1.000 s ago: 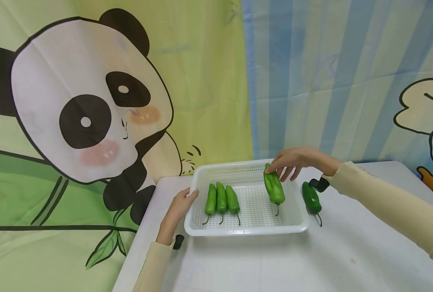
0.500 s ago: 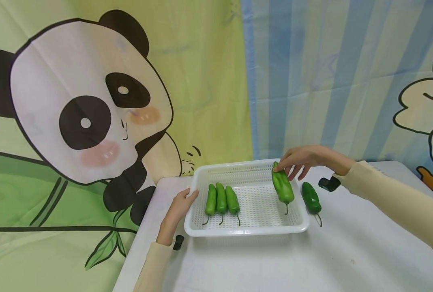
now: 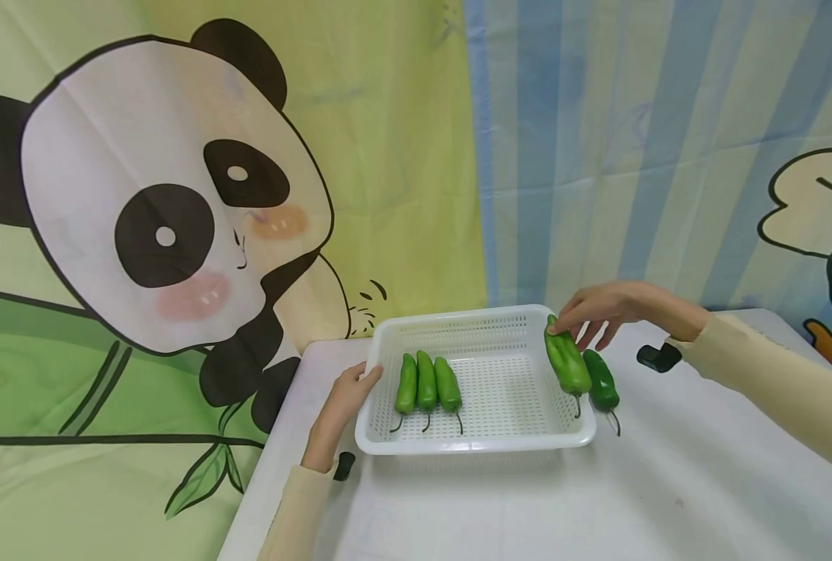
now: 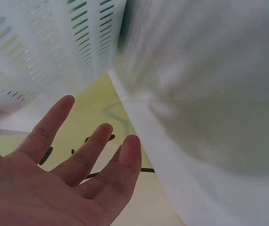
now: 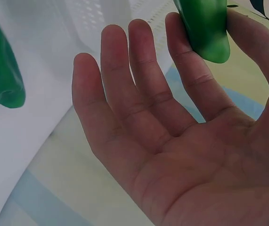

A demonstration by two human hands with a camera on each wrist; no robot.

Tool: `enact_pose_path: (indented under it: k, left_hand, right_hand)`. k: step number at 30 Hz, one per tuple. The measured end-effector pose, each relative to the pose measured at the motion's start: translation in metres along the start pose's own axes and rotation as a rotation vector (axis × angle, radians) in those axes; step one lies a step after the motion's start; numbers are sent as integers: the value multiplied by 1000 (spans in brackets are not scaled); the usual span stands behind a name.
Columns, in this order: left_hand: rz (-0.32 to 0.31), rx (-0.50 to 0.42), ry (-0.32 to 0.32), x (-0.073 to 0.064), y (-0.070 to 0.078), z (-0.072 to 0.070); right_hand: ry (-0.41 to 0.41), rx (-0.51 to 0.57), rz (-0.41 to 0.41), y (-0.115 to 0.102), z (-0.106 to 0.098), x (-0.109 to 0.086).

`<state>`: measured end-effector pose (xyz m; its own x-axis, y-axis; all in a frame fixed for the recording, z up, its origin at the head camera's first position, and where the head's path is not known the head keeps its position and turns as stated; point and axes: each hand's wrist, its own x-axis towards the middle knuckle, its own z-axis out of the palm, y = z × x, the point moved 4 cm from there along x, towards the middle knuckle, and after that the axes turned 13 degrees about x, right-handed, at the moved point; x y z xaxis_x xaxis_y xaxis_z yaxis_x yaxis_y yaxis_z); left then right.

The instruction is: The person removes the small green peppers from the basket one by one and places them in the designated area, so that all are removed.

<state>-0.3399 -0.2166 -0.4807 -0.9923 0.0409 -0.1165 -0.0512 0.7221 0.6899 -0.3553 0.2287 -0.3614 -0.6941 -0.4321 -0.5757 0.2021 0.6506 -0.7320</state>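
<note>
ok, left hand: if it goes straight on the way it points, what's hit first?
Likely the basket, at its left wall: the left hand is right at that rim in the head view. Exact depth is unclear.

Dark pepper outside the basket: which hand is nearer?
Right. The right hand, pinching a lighter pepper, is just above the dark pepper in the head view; the left hand is at the basket's opposite end.
</note>
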Motion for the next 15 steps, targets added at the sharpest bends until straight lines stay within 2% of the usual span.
enact_pose_path:
  k: [15]
  left_hand:
    - [-1,-13,-1,-1,0,1]
  right_hand:
    - [15,7,45,41,-20,-8]
